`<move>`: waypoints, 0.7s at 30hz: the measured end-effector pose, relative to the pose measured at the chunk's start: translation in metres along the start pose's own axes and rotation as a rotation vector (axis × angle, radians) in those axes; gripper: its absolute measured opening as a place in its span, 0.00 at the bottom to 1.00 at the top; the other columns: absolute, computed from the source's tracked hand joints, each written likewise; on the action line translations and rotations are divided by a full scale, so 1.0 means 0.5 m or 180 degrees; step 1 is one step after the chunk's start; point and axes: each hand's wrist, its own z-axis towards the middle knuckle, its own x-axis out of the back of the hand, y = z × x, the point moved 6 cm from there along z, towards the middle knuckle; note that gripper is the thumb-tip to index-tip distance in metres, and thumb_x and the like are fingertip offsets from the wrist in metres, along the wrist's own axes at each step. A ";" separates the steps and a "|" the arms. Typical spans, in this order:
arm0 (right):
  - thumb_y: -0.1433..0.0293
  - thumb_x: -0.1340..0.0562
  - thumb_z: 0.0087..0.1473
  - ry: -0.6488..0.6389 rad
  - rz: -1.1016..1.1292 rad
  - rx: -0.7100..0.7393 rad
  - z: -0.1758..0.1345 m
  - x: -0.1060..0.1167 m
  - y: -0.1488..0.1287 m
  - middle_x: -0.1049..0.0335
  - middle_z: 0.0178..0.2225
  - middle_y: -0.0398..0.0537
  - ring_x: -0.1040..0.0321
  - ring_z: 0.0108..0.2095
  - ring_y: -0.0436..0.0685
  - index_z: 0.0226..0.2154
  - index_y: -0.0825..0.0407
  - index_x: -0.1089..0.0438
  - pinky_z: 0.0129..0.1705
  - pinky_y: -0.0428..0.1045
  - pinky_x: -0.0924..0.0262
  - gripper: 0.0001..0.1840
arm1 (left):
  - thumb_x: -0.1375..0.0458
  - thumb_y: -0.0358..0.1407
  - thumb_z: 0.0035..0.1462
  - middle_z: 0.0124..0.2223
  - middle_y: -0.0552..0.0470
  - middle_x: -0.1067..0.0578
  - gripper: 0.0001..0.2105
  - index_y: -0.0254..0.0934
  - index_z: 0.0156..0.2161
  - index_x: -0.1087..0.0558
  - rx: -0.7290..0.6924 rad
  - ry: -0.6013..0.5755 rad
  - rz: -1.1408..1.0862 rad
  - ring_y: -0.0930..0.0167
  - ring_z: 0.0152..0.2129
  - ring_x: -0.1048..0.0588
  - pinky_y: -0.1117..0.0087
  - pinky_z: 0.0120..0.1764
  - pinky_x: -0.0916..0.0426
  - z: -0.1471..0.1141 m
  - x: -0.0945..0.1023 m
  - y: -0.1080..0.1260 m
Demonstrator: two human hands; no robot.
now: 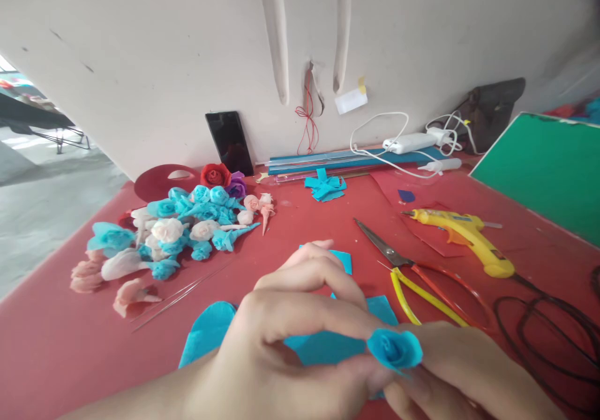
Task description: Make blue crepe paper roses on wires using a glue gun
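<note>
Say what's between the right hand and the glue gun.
In the head view, the scissors lie partly between the right hand and the glue gun; a pair of yellow handles lies there too.

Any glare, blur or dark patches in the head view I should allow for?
In the head view, light washes out part of the floor at left; the upper right corner falls dark; fine detail looks soft, though the blue rose is readable; the frame's lower edge crops the left hand and right hand.

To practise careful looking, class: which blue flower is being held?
The blue flower between the left hand and right hand; the other blue flowers lie heaped farther left.
</note>
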 end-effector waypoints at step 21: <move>0.54 0.54 0.61 -0.0222 -0.0021 -0.0122 0.000 -0.002 -0.006 0.30 0.18 0.42 0.34 0.16 0.46 0.30 0.43 0.26 0.13 0.34 0.44 0.25 | 0.42 0.35 0.57 0.26 0.54 0.26 0.06 0.37 0.33 0.23 0.0081 -0.0317 -0.0271 0.75 0.24 0.30 0.67 0.39 0.33 -0.006 -0.004 -0.009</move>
